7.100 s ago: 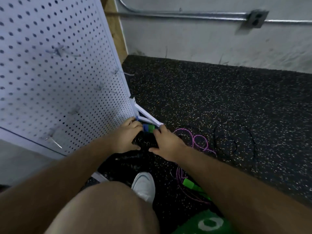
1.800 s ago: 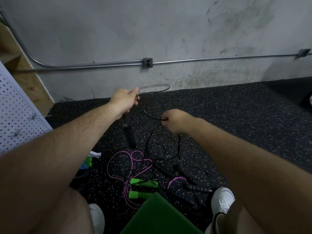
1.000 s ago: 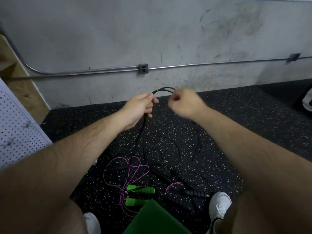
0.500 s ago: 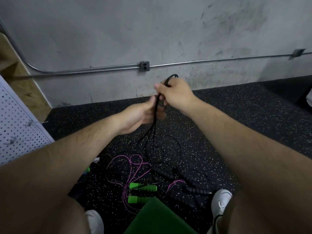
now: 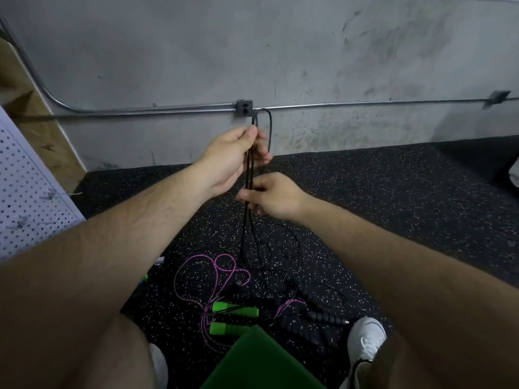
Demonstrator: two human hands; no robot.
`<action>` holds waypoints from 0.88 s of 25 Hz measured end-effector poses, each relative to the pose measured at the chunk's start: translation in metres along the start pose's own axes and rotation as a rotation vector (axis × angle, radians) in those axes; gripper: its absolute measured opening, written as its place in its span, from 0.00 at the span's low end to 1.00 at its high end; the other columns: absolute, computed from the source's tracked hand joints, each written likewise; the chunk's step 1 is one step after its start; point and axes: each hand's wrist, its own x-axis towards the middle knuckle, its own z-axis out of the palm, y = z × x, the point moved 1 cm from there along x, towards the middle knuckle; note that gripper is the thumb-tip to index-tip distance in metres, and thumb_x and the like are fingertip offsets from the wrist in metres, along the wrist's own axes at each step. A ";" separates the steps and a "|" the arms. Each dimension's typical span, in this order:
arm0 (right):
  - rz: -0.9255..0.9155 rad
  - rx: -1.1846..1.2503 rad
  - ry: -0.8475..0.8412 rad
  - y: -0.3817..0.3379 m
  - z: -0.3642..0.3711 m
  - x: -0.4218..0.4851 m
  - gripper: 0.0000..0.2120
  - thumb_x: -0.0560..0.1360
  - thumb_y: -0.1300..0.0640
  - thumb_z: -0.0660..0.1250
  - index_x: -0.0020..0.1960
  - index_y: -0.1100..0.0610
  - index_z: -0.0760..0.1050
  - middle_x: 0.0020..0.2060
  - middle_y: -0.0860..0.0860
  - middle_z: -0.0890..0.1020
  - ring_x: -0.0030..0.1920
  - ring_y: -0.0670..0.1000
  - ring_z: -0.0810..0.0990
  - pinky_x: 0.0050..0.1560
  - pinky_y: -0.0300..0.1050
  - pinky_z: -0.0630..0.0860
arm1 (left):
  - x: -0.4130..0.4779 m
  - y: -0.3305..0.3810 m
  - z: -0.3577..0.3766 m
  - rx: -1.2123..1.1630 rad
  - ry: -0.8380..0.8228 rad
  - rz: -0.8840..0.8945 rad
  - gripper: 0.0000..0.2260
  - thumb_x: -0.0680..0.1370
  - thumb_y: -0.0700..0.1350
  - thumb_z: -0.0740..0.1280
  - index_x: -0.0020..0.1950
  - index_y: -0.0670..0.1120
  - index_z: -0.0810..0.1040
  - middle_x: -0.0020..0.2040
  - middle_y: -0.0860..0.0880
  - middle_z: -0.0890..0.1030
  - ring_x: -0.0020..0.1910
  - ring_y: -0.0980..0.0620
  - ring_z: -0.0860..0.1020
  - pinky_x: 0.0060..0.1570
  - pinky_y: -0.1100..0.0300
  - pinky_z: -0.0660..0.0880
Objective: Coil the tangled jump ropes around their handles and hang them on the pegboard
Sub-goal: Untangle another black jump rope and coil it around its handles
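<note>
No text, label, brand, number or sign can be read anywhere in view
</note>
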 end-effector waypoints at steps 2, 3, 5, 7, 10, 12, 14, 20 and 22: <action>-0.052 -0.020 0.135 -0.012 -0.009 0.000 0.07 0.81 0.54 0.67 0.46 0.54 0.79 0.36 0.48 0.81 0.34 0.47 0.78 0.44 0.50 0.80 | -0.002 -0.006 -0.010 0.078 -0.019 -0.050 0.19 0.85 0.53 0.57 0.64 0.41 0.77 0.52 0.45 0.84 0.51 0.49 0.83 0.58 0.52 0.78; -0.077 -0.001 0.199 -0.019 -0.017 0.002 0.07 0.81 0.54 0.66 0.47 0.55 0.79 0.36 0.48 0.80 0.34 0.47 0.78 0.43 0.48 0.79 | -0.005 -0.012 -0.018 0.124 -0.066 -0.088 0.21 0.85 0.55 0.56 0.67 0.42 0.76 0.56 0.45 0.84 0.54 0.51 0.83 0.61 0.52 0.76; -0.098 0.138 0.329 -0.030 -0.037 0.009 0.10 0.82 0.55 0.65 0.49 0.60 0.80 0.36 0.50 0.80 0.33 0.47 0.77 0.37 0.45 0.78 | -0.018 -0.029 -0.029 0.280 -0.219 -0.162 0.21 0.85 0.56 0.56 0.71 0.45 0.73 0.62 0.49 0.83 0.62 0.53 0.80 0.70 0.49 0.70; -0.123 0.311 0.430 -0.039 -0.054 0.014 0.10 0.81 0.56 0.66 0.50 0.62 0.81 0.38 0.53 0.81 0.31 0.45 0.77 0.34 0.41 0.76 | -0.031 -0.043 -0.029 0.476 -0.352 -0.208 0.17 0.85 0.53 0.58 0.72 0.49 0.72 0.61 0.54 0.83 0.65 0.57 0.78 0.74 0.50 0.65; -0.157 0.408 0.485 -0.037 -0.063 0.016 0.13 0.82 0.55 0.66 0.52 0.65 0.80 0.39 0.54 0.81 0.33 0.46 0.77 0.34 0.42 0.76 | -0.031 -0.048 -0.010 0.664 -0.321 -0.146 0.10 0.85 0.46 0.60 0.60 0.51 0.80 0.53 0.53 0.86 0.58 0.58 0.82 0.70 0.53 0.70; -0.117 0.436 0.463 -0.028 -0.066 0.014 0.16 0.82 0.51 0.65 0.54 0.65 0.79 0.41 0.54 0.82 0.36 0.49 0.78 0.35 0.43 0.76 | -0.024 -0.042 0.000 0.627 -0.211 -0.094 0.10 0.85 0.44 0.61 0.53 0.50 0.82 0.46 0.50 0.87 0.51 0.52 0.85 0.62 0.50 0.77; -0.032 0.417 0.312 -0.014 -0.067 0.008 0.12 0.80 0.52 0.66 0.52 0.62 0.79 0.39 0.54 0.82 0.37 0.52 0.77 0.33 0.43 0.74 | -0.015 -0.031 0.005 0.535 -0.103 -0.008 0.10 0.85 0.42 0.61 0.51 0.48 0.81 0.41 0.49 0.86 0.44 0.53 0.85 0.48 0.57 0.80; 0.028 0.016 -0.001 0.011 -0.022 -0.019 0.03 0.79 0.57 0.70 0.50 0.57 0.81 0.40 0.51 0.82 0.33 0.45 0.79 0.35 0.36 0.76 | -0.008 -0.006 0.014 0.364 -0.035 0.104 0.11 0.85 0.44 0.60 0.51 0.46 0.82 0.43 0.48 0.84 0.43 0.53 0.83 0.41 0.64 0.77; -0.029 0.049 0.138 0.004 -0.025 -0.017 0.03 0.80 0.58 0.68 0.47 0.55 0.80 0.37 0.51 0.82 0.31 0.45 0.79 0.33 0.34 0.76 | -0.006 -0.010 0.004 0.326 -0.035 0.056 0.14 0.85 0.52 0.60 0.58 0.46 0.81 0.53 0.48 0.85 0.54 0.51 0.83 0.55 0.57 0.79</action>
